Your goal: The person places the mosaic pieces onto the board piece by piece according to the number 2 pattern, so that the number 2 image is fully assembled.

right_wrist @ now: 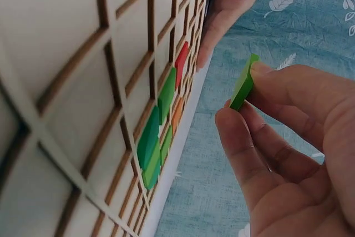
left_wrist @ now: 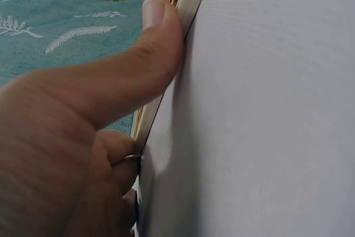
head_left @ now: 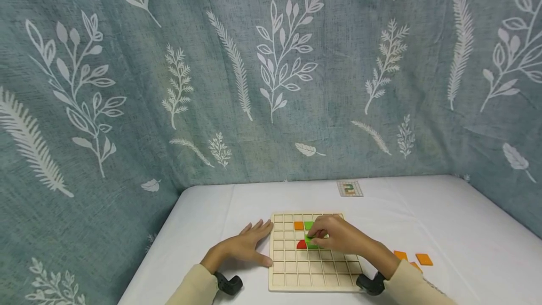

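A wooden grid board [head_left: 315, 279] lies on the white table. The left hand [head_left: 247, 247] rests at its left edge, fingers spread; in the left wrist view that hand's thumb [left_wrist: 150, 54] lies along the board's side. Above the board the right hand [head_left: 338, 235] pinches a green tile [right_wrist: 244, 82] between thumb and fingertips, off the surface. On the board are a red piece [head_left: 301, 244], an orange tile [head_left: 298, 225], a green tile [head_left: 308, 225] beside it and other green pieces [right_wrist: 166, 97], partly hidden by the right hand in the head view.
Several orange tiles [head_left: 424, 259] lie on the table right of the board, near the right forearm. A small card with a grid pattern [head_left: 349, 188] lies at the table's back. A patterned blue-green curtain [head_left: 254, 154] hangs behind.
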`<state>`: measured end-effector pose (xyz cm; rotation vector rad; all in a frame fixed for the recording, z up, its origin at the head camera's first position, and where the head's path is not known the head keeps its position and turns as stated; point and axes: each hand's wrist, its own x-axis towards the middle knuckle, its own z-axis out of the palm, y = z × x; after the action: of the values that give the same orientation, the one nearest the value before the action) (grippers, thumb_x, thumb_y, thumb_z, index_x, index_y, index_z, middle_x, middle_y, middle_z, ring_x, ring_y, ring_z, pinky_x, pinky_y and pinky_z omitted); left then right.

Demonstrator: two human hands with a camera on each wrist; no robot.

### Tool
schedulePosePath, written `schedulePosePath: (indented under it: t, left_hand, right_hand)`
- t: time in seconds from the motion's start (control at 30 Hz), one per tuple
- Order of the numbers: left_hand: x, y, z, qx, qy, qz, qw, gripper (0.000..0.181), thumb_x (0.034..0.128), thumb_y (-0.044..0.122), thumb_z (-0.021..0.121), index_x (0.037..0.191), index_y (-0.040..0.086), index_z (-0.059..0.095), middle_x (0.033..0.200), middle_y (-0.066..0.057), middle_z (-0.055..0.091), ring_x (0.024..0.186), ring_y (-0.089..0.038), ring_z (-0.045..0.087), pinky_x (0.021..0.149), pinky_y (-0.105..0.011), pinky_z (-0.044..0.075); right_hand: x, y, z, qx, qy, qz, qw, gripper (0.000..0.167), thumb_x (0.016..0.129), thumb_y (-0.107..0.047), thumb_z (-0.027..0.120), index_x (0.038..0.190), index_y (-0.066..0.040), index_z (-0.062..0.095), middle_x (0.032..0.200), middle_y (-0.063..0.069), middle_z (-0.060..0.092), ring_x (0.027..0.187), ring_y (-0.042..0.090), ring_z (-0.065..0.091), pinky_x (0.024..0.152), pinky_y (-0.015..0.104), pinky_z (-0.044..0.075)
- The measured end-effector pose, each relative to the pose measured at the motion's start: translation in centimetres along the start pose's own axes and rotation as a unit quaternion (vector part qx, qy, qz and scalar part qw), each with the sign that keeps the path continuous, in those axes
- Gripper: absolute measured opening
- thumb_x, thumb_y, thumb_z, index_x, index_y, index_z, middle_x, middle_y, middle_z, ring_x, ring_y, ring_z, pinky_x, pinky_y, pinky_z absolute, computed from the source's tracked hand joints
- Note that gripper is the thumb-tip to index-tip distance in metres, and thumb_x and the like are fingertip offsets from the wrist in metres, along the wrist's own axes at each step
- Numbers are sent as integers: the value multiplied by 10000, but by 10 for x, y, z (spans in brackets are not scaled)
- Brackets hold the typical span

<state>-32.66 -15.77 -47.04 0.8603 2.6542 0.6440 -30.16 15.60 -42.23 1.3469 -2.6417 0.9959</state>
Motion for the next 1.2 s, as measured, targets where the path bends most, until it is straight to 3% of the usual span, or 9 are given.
schedulePosePath:
  t: [0.23, 0.53, 0.8, 1.2]
  left_hand:
    - [1, -2, 2, 29, -14, 45, 10000, 1113, 804, 545, 772, 1601, 60, 165, 1687, -115, 106, 1573, -304, 42, 1266, -545, 6]
    - [-1, 1, 1, -24, -27, -12, 10000, 1116, 804, 558, 766, 1603, 67, 161, 1689, -106, 104, 1574, -300, 42, 1267, -546, 12]
    - [-3, 4, -1, -64, -27, -53, 10000, 1124, 799, 568, 765, 1604, 72, 157, 1689, -114, 94, 1573, -313, 35, 1266, -546, 0]
    - [-2, 1, -1, -76, -96, -15, 9999, 1122, 808, 590, 747, 1608, 83, 145, 1692, -100, 87, 1574, -308, 23, 1267, -540, -7]
  right_hand:
    - [4, 2, 12, 5, 45, -106, 9999, 76, 904, -128, 737, 969, -91, 749, 957, 34, 733, 822, 35, 675, 729, 186, 580]
    - [6, 5, 24, 159, -54, 247, 9996, 75, 898, -107, 740, 971, -121, 748, 965, -18, 727, 838, 8, 655, 756, 178, 571]
    - [7, 6, 28, 136, -2, 175, 9998, 83, 895, -100, 743, 971, -135, 751, 957, -38, 725, 831, 0, 639, 734, 178, 567]
    - [7, 5, 38, 92, -32, 65, 9999, 96, 887, -94, 752, 980, -73, 753, 954, 4, 728, 813, -27, 623, 724, 162, 564]
